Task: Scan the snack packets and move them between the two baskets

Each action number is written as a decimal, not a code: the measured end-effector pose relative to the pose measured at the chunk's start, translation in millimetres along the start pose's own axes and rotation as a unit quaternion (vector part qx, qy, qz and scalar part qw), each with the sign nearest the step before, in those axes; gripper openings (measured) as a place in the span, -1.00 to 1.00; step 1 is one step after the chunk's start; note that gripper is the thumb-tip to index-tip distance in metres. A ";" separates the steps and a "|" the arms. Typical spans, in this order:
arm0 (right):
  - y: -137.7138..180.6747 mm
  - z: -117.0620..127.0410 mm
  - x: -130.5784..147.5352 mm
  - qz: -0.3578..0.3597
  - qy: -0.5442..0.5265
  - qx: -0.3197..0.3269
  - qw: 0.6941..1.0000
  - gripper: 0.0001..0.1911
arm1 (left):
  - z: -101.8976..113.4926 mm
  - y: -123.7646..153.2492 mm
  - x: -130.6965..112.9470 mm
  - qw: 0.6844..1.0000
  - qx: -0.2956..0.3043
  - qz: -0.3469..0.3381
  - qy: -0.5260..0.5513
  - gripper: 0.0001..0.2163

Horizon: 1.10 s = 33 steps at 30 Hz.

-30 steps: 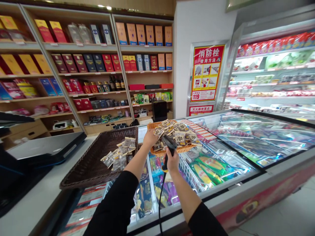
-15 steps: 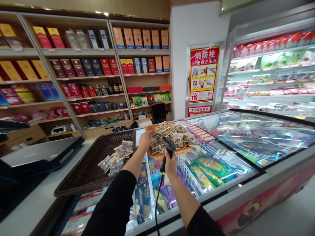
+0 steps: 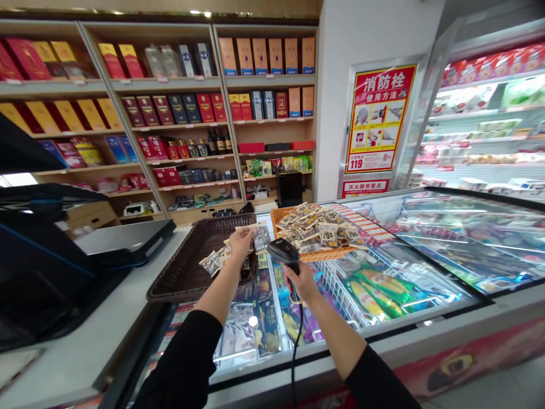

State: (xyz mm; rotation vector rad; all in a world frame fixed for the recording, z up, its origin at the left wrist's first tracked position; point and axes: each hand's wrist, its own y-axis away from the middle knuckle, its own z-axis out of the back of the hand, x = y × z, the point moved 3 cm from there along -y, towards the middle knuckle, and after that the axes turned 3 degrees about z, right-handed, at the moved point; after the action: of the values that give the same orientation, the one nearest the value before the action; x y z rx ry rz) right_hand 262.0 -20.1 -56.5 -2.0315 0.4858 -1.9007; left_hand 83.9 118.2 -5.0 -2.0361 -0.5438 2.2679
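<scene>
My right hand (image 3: 302,281) is wrapped round the handle of a black barcode scanner (image 3: 283,250), its head turned left and its cable hanging down. My left hand (image 3: 241,240) pinches a small snack packet (image 3: 261,236) by its edge, over the right side of a dark brown wicker basket (image 3: 183,255). Several like packets (image 3: 216,260) lie in that basket, partly behind my left forearm. Right of the scanner, an orange wicker basket (image 3: 279,215) holds a heap of packets (image 3: 317,224) with tan tops and black lettering.
Both baskets rest on a glass-topped chest freezer (image 3: 383,238) with frozen goods inside. A counter (image 3: 106,307) with a scale (image 3: 128,238) stands at the left. Shelves of boxes (image 3: 191,108) line the back wall, and a lit display fridge (image 3: 481,125) stands right.
My left hand has moved left from the orange basket to beside the scanner, now with a packet in it. The scanner head has turned left. The view has shifted left.
</scene>
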 end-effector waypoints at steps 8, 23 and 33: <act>-0.7 2.1 -3.4 -0.013 -0.020 -0.034 0.999 -0.66 | -7.2 11.0 -5.4 0.973 0.131 -0.095 -0.167 -0.84; -1.4 2.7 1.8 -0.018 -0.049 -0.067 0.996 -0.64 | -18.2 29.8 -23.9 0.810 0.106 -0.131 -0.562 -0.84; 0.3 1.2 8.4 -0.015 -0.051 -0.079 0.995 -0.59 | -7.0 19.0 -12.2 0.972 0.066 -0.120 -0.192 -0.76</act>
State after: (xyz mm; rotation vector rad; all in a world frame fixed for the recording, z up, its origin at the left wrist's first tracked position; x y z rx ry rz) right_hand 263.6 -24.2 -49.2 -2.2350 0.5983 -1.8157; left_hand 96.1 98.7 0.6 -1.3912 -0.5998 2.4739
